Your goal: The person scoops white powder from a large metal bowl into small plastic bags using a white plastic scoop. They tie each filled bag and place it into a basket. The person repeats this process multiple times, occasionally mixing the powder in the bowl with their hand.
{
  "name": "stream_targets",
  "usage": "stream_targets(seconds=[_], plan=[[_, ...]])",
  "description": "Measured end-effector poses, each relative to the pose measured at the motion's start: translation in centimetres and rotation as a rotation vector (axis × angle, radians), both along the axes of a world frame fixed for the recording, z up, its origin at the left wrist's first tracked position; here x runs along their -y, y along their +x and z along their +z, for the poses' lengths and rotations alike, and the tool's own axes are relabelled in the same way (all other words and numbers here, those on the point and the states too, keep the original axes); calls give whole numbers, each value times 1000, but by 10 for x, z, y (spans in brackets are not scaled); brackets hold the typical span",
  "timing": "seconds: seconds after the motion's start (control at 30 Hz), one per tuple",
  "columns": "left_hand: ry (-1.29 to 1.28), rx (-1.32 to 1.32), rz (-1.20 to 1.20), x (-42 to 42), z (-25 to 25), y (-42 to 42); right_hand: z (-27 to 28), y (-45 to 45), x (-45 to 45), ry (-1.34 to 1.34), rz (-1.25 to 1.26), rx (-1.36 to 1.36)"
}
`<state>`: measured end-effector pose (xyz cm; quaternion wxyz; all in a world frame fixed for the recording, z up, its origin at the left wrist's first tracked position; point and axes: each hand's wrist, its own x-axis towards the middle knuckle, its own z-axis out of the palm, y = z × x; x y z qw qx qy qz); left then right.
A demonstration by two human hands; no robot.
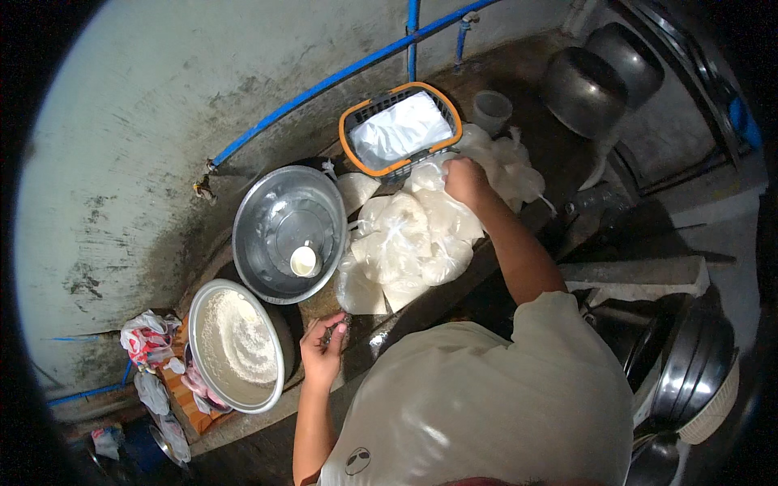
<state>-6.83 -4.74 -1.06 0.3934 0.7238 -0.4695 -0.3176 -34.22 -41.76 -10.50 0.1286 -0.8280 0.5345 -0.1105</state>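
My right hand (pixel 467 181) grips the top of a clear plastic bag (pixel 428 175) in front of the basket. Below it lies a heap of knotted clear plastic bags (pixel 394 234) filled with a whitish substance. My left hand (pixel 323 347) hangs near the counter's front edge, its fingers loosely curled, the thumb apart and nothing visible in it. Left of that hand stands a large pot (pixel 236 346) partly filled with white powder or grain. Behind the pot, a metal basin (pixel 290 209) holds a white cup (pixel 304 261).
A black basket with an orange rim (pixel 347 143) holds a stack of plastic bags (pixel 402 127). More filled bags (pixel 510 167) and a translucent container (pixel 492 108) are to the right. Dark metal pots (pixel 583 91) stand at the far right. Blue pipes (pixel 328 82) run along the wall.
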Motion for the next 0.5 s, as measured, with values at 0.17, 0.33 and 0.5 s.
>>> stream_targets(seconds=[0.17,0.33,0.5], plan=[[-5,18,48,-10,-7,7,59,50,7,-101,-39,197],[60,-69,184,-20,5,1,1,168,83,206,225,407],[20,-34,73,-7,-13,11,-134,180,169,439,-281,290]])
